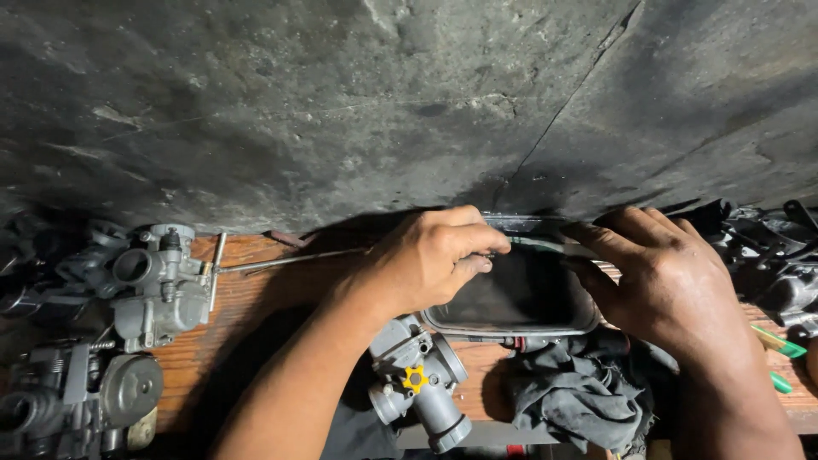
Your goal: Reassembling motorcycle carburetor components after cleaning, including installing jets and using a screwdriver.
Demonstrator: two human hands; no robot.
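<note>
- Tray (pixel 511 328): dark, shallow, rounded corners, sitting on the wooden worktop (pixel 247 298) close under the stained concrete wall (pixel 341 102). All places below are given relative to this tray.
- Left hand (pixel 430 255), at the tray's far-left corner: grip closed, thumb and forefinger pinched on what looks like a thin greenish rod or tube (pixel 537 245) running along the tray's far rim. Exact contact is hidden by my knuckles.
- Right hand (pixel 660 285), at the tray's right side: fingers curled over the far-right rim, grip half closed. I cannot tell whether it clamps the rim or only rests there.
- Judgement: the right hand should steady the tray while the left works the thin piece; keep the pinch light so it does not bend.
- Near edge of tray: a grey carburettor (pixel 417 379) with a yellow star knob, touching or just beside the rim; dark rags (pixel 567 392) beside it.
- Well left of tray: another carburettor (pixel 158 285) and a long T-handle tool (pixel 273 262) pointing toward my left wrist.
- Right of tray: dark engine parts (pixel 771 255) and green-handled tools (pixel 784 349).
- Obstruction: the wall leaves little room behind the tray; the near carburettor crowds my left forearm.
</note>
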